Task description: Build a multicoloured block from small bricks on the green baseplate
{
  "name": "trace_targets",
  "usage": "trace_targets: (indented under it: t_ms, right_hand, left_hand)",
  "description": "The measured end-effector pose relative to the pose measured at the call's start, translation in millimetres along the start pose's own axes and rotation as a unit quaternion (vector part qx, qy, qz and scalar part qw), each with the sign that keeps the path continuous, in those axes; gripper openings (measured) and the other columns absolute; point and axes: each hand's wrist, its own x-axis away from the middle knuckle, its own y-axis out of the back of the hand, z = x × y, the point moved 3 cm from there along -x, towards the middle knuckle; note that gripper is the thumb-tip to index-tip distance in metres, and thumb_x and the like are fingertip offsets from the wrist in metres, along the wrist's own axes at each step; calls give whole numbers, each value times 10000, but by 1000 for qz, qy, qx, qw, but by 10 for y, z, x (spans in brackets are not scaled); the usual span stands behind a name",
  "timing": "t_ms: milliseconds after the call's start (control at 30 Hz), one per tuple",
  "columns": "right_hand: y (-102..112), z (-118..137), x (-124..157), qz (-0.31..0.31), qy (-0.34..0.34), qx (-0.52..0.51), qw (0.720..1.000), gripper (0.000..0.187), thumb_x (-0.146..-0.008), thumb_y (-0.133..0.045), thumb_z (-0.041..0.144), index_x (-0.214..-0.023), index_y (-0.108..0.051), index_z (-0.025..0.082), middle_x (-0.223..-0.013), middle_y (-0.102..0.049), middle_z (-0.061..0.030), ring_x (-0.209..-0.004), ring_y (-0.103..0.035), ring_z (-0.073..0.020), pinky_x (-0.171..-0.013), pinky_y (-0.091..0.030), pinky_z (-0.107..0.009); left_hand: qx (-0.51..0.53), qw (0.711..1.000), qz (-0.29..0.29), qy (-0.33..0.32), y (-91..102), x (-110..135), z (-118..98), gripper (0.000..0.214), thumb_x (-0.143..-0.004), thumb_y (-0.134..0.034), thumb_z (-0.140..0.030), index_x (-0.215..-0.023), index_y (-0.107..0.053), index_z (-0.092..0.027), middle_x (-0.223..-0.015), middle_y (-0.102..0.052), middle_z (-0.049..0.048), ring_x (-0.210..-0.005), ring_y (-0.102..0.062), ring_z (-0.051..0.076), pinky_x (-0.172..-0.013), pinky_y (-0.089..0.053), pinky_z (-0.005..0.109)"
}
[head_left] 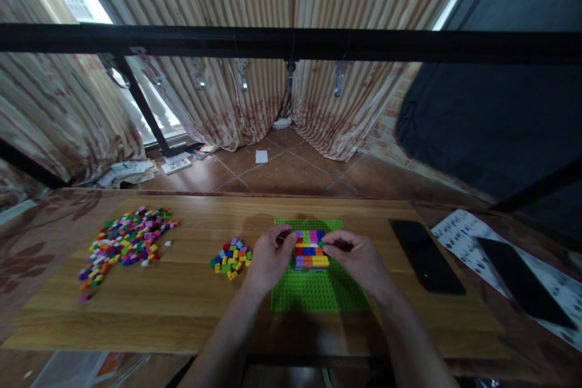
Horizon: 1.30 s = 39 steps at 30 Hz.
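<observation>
A green studded baseplate (307, 294) lies on the wooden table, bearing a layered block of toy bricks (311, 251) in purple, pink, yellow, red, blue and orange. My left hand (271, 257) is at the block's left side, fingers curled, with the thumb against its edge. On the other side my right hand (357, 257) pinches a small green brick (321, 244) between thumb and index finger, right at the block's upper right edge. Whether that brick is seated on the studs cannot be made out.
Left of the baseplate is a small pile of loose bricks (231, 259); a larger mixed pile (130, 236) lies farther left. A black phone (427, 256) rests at the right, near a printed sheet (459, 233) with another dark device (525, 282). A black rail (291, 43) crosses beyond the table.
</observation>
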Motion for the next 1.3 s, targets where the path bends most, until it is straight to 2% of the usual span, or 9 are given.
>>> trace_targets:
  t_ms: [100, 233, 333, 500, 733, 933, 1100, 1300]
  right_hand:
    - [-4, -18, -4, 1, -4, -6, 1000, 87, -725, -686, 277, -771, -731, 218, -750, -709, -12, -700, -634, -171, -691, -511, -316]
    - [9, -12, -4, 5, -4, 2, 1000, 95, -731, -689, 281, -787, -741, 225, -779, -732, -18, -722, -658, -179, -707, -518, -325]
    - [23, 14, -1, 14, 3, 11, 1000, 119, -753, -680, 312, -789, -751, 223, -795, -741, -29, -736, -666, -187, -705, -517, -328]
    - [27, 0, -14, 4, 4, 10, 1000, 154, -763, -681, 354, -778, -755, 220, -795, -737, -33, -745, -656, -191, -715, -500, -331]
    - [-28, -99, -51, -46, -62, -100, 992, 171, -632, -771, 340, -723, -723, 204, -690, -686, 1, -659, -592, -155, -656, -456, -300]
    - [-71, -105, -33, -48, -155, -207, 965, 292, -538, -834, 339, -765, -717, 197, -717, -679, 5, -627, -571, -133, -613, -449, -284]
    - [-78, -73, -31, -55, -177, -232, 955, 335, -496, -856, 333, -764, -716, 189, -748, -695, -7, -659, -599, -145, -660, -477, -310]
    - [-91, -56, -38, -65, -200, -252, 944, 339, -434, -872, 299, -707, -708, 184, -696, -688, 0, -640, -600, -144, -640, -491, -312]
  left_hand:
    - [6, 1000, -9, 3, -27, 7, 28, 317, -866, -565, -419, -1032, -668, -169, -954, -709, 70, -838, -657, 186, -755, -512, 294]
    - [-5, 999, -44, -19, -61, 19, -5, 393, -825, -625, -414, -1141, -618, -180, -1107, -660, 91, -996, -630, 212, -855, -499, 335]
    - [-6, 999, -37, -35, -100, 31, -104, 433, -789, -667, -358, -1174, -595, -174, -1165, -625, 103, -1079, -594, 229, -937, -470, 372]
    - [16, 999, -20, -24, -194, 28, -193, 461, -753, -688, -284, -1178, -586, -138, -1163, -619, 120, -1091, -585, 237, -973, -448, 388]
    - [45, 999, -20, 5, -312, -3, -110, 391, -770, -649, -254, -1141, -612, -139, -1075, -657, 111, -986, -625, 229, -874, -493, 363]
    - [103, 994, 15, 35, -354, 8, -148, 357, -780, -627, -268, -1113, -602, -140, -944, -661, 68, -731, -626, 153, -669, -515, 273]
    - [147, 988, 26, 44, -357, 6, -163, 292, -751, -647, -264, -1021, -610, -159, -772, -634, -4, -632, -592, 122, -589, -485, 223]
    - [170, 984, 31, 44, -373, -11, -134, 247, -740, -656, -281, -953, -606, -168, -740, -621, -16, -618, -571, 115, -572, -475, 213]
